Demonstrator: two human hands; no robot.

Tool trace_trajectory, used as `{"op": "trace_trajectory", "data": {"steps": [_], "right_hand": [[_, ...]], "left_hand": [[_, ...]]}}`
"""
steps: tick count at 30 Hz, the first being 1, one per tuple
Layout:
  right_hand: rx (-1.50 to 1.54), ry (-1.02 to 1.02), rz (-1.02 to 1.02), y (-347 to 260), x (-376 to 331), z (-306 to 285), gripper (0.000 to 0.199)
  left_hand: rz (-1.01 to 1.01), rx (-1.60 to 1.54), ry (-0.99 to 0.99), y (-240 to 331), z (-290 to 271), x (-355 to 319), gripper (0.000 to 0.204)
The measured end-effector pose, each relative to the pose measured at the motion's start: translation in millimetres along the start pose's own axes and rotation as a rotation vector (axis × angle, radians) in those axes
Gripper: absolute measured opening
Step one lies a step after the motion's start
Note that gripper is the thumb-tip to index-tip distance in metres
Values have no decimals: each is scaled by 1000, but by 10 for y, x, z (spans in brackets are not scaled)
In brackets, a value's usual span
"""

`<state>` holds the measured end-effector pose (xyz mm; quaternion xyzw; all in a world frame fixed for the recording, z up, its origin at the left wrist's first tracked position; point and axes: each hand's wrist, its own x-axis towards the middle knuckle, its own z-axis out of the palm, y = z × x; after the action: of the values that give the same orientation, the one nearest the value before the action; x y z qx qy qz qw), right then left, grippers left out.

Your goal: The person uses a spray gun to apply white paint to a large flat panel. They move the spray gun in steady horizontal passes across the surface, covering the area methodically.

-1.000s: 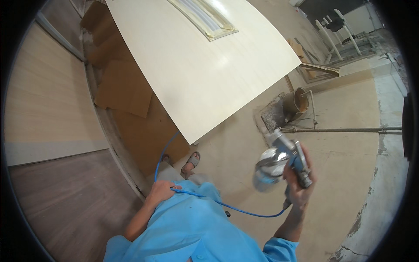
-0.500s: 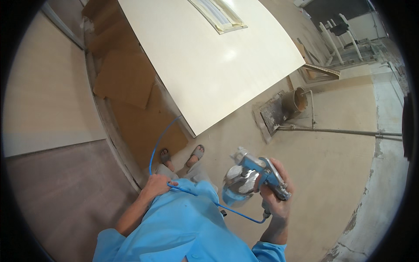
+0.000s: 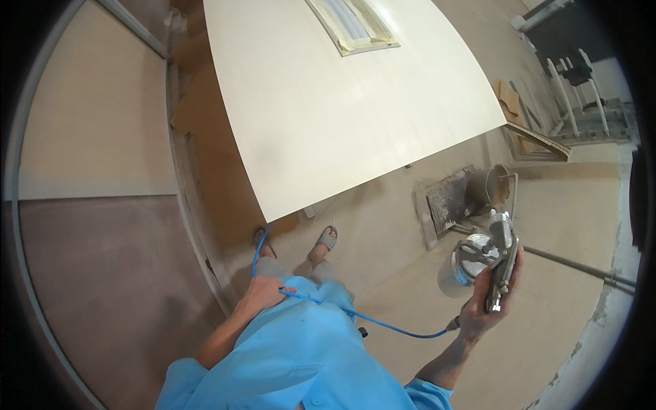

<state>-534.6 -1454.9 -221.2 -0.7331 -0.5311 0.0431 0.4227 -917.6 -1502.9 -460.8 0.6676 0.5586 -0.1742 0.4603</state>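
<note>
My right hand (image 3: 484, 316) is wrapped round the handle of a metal spray gun (image 3: 504, 256), held out at the right with its shiny paint cup (image 3: 471, 263) on the left side. From the base of the grip a blue air hose (image 3: 403, 331) runs across my waist. My left hand (image 3: 265, 295) is closed on this hose at my left hip, and beyond it the hose goes up under the panel's corner. In front of me lies a large cream-white door panel (image 3: 355, 116), raised off the floor, with a masked window opening (image 3: 352, 27) in it.
Brown cardboard sheets (image 3: 219, 178) cover the floor left of the panel. On the right, a bucket (image 3: 493, 186) stands beside a dark, crusted slab (image 3: 447, 205), and a pipe (image 3: 574, 265) runs near the floor. A two-tone wall (image 3: 96, 164) rises at the left.
The spray gun in my right hand has swung out to the right and turned more upright. My left hand keeps its hold on the hose. The view has shifted, with the panel now appearing further right.
</note>
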Motion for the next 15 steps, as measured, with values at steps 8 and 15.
{"op": "trace_trajectory", "data": {"steps": [8, 15], "right_hand": [[344, -516, -51, -21, 120, -95, 53], [778, -993, -78, -102, 175, 240, 64]], "left_hand": [[-15, -79, 80, 274, 53, 104, 55], [37, 8, 72, 273, 123, 227, 49]]}}
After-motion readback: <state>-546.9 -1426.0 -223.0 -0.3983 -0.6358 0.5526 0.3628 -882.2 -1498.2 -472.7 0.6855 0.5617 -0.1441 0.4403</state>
